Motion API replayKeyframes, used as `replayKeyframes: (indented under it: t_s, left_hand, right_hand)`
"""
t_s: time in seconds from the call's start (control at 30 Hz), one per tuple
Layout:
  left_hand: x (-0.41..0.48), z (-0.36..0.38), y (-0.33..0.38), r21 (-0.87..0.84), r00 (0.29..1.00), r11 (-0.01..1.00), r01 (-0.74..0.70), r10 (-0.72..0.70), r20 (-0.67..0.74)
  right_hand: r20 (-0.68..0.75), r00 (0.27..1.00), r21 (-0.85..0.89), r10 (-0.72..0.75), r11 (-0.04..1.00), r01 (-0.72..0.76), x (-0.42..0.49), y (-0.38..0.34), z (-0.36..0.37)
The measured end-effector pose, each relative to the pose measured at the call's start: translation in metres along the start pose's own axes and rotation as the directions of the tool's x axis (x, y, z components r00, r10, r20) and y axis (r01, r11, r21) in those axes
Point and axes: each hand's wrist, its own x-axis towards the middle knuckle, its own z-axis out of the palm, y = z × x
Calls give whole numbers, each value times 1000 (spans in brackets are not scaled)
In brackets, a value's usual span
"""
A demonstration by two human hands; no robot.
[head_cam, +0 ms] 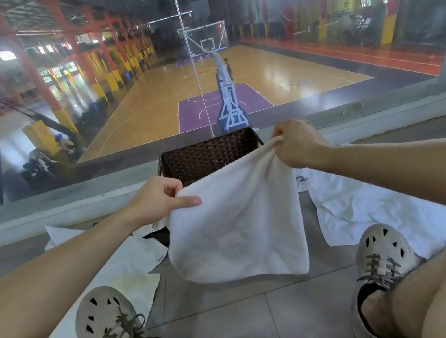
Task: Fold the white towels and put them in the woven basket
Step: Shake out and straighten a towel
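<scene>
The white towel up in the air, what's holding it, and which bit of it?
Both hands hold the white towel by its top edge: the left hand pinches one upper corner, the right hand grips the other, bunched.

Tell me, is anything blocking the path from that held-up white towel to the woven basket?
Nothing visible does. The white cloth towel hangs from the left hand and right hand directly in front of the dark brown woven basket. Other white towels lie on the floor to either side, not between.
</scene>
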Motion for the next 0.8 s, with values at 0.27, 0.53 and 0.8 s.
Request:
replayKeyframes:
  t_s: [0.27,0.53,0.8]
  left_hand:
    - [-4,7,-10,367,931,921,-133,-11,365]
    - [0,25,-22,525,978,842,-126,17,208]
    - [-10,33,-21,224,949,975,15,-84,303]
  right_hand:
    - [-30,992,30,-123,992,123,-1,-5,2]
    - [-113,979,56,-169,983,176,-2,-8,6]
    - [-125,983,116,-136,982,150,2,-4,2]
